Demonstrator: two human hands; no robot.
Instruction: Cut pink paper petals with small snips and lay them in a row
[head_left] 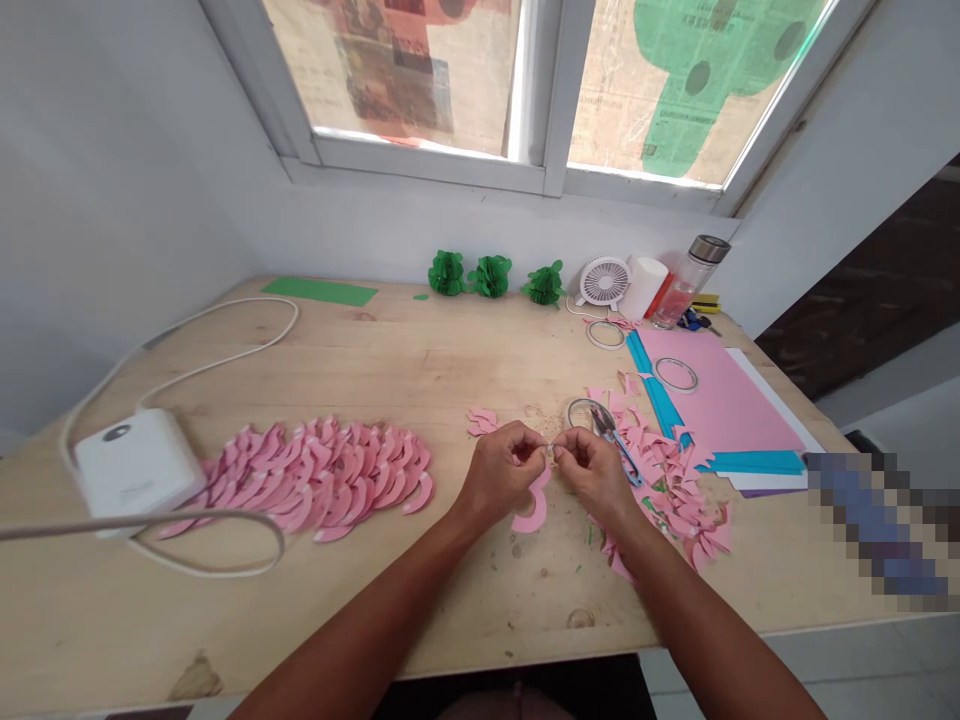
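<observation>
My left hand (pixel 501 468) and my right hand (pixel 598 475) meet over the middle of the table, thumbs and forefingers pinched together. A tiny pale bit shows between the fingertips, too small to name. Just below them is a curved pink paper piece (pixel 531 515), its upper end hidden by my left hand; I cannot tell whether it is held. Scissors with light blue handles (pixel 624 455) lie beside my right hand, near a tape roll (pixel 577 410). Pink paper scraps (pixel 675 490) are heaped to the right. Many overlapping pink curved pieces (pixel 337 475) lie at left.
A white box (pixel 139 465) with a looping cable (pixel 217 362) stands at far left. Along the back are green paper shapes (pixel 491 276), a small fan (pixel 604 282), a white roll (pixel 645 288) and a glass bottle (pixel 688 285). Pink sheets (pixel 739 400) lie at right.
</observation>
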